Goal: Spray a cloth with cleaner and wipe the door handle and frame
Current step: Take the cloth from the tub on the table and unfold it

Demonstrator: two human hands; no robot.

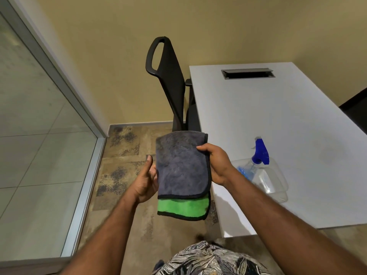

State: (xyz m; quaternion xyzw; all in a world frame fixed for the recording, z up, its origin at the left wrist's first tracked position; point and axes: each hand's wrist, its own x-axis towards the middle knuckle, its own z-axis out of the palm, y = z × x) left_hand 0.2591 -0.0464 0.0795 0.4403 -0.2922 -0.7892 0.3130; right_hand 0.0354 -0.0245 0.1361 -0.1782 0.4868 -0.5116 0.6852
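A folded microfibre cloth point(181, 169), grey on top with a green layer showing at its lower end, hangs in front of me at chest height. My right hand point(217, 165) grips its right edge, thumb on the grey face. My left hand point(147, 179) supports the cloth's left edge from behind, thumb up. A clear spray bottle with a blue trigger head point(260, 153) lies on its side on the white table point(297, 120), just right of my right hand. No door handle is in view.
A glass panel in a silver metal frame point(83, 195) runs along the left. A black office chair point(168, 80) stands against the yellow wall beside the table's left edge. Patterned carpet covers the floor below my hands.
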